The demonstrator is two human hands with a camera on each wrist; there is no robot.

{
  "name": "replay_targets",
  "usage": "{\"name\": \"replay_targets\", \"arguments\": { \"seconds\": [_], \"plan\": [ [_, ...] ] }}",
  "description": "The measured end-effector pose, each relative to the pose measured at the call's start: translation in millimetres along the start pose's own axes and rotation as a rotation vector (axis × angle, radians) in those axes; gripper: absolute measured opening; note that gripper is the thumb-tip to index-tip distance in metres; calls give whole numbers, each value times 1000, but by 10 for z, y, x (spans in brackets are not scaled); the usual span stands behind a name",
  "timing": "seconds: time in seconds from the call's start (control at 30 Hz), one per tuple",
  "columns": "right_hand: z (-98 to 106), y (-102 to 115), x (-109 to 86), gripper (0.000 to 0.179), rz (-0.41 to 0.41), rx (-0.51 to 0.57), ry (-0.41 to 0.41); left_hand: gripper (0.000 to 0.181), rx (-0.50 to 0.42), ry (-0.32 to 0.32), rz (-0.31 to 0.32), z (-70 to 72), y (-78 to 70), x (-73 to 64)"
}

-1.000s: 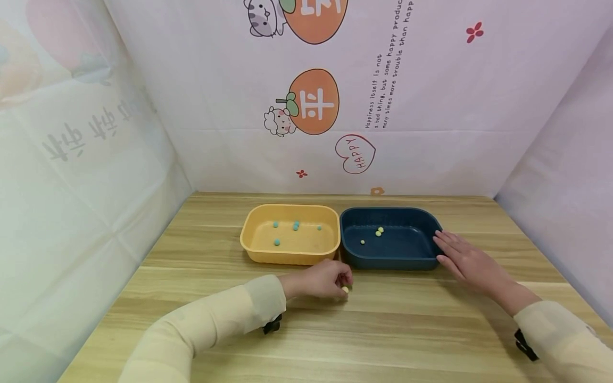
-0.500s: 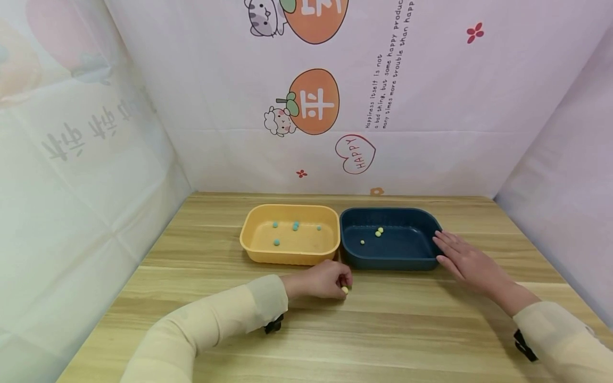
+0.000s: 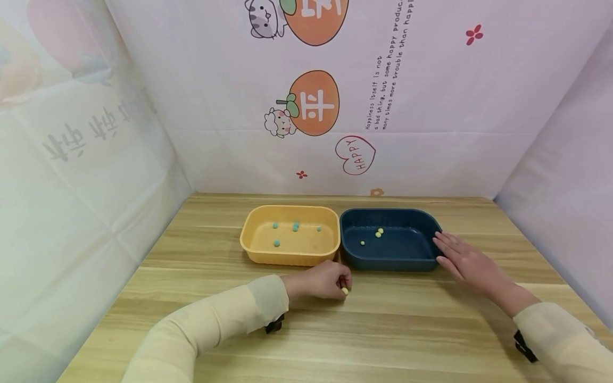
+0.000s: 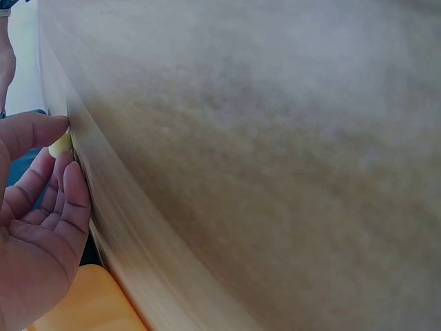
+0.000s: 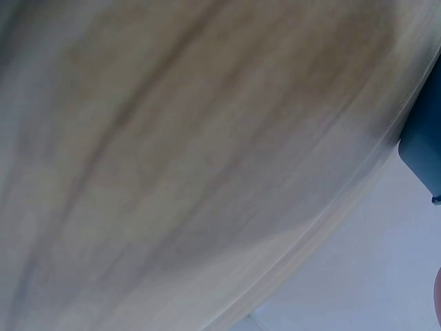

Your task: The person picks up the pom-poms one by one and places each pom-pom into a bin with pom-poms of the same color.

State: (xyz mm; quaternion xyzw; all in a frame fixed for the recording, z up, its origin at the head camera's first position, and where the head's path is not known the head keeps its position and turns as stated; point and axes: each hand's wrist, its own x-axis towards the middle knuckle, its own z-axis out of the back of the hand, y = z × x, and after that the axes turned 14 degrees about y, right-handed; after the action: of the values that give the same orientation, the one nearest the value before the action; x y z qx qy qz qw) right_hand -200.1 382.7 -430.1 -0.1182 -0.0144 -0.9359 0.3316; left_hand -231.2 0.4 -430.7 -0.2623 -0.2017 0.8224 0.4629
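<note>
My left hand (image 3: pixel 322 280) is low over the table in front of the two trays. Its thumb and fingers pinch a small pale yellow ball (image 3: pixel 345 291), which shows between thumb and fingertips in the left wrist view as a yellow ball (image 4: pixel 60 145). At the right end of the dark blue tray (image 3: pixel 392 264), my right hand (image 3: pixel 471 266) rests with straight fingers touching the rim. Several pale yellow balls (image 3: pixel 380 231) lie inside that tray. To its left, a yellow tray (image 3: pixel 289 258) holds several small teal balls (image 3: pixel 276 243).
Both trays stand side by side on a wood-grain table (image 3: pixel 383 330). A white printed cloth (image 3: pixel 230 149) hangs behind the table, with more cloth at the left and right sides. Dark devices are strapped at both wrists, below the cream sleeves (image 3: pixel 225 314).
</note>
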Motion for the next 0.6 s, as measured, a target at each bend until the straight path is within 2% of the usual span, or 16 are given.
{"name": "replay_targets", "arguments": {
  "seconds": [0.27,0.37,0.6],
  "plan": [
    [-8,-4,-7,47,9,3,-11,15,-12,0,-9,-10,10,-6],
    [-12,-7,-3,47,16,2,-16,15,-42,-9,-10,-6,12,-15],
    [-10,-9,-3,46,15,9,-17,13,-80,-39,-18,52,-66,-65]
  ]
}}
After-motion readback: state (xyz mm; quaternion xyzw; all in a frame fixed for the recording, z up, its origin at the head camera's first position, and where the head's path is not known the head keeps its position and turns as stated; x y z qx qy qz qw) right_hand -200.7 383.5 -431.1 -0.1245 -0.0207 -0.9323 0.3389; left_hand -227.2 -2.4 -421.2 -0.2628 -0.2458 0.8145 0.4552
